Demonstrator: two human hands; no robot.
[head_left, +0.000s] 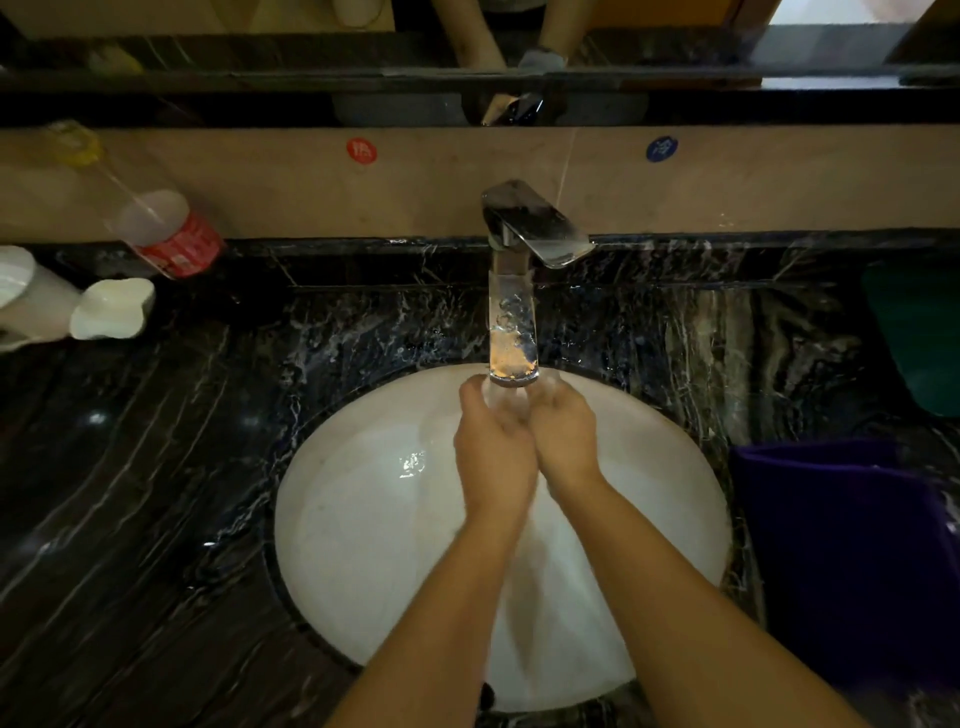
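Spout (511, 322): long axis runs from the back wall toward the person; mouth directly above the fingertips.
Left hand (493, 447): fingers curled, nothing held, touching the right hand (566, 436), curled likewise.
Basin (363, 545): beneath both hands.
Lever (540, 223): beyond the hands, angled right.

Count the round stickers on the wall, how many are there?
2. A red sticker is on the wall left of the tap, a blue sticker right of it. None looks hidden.
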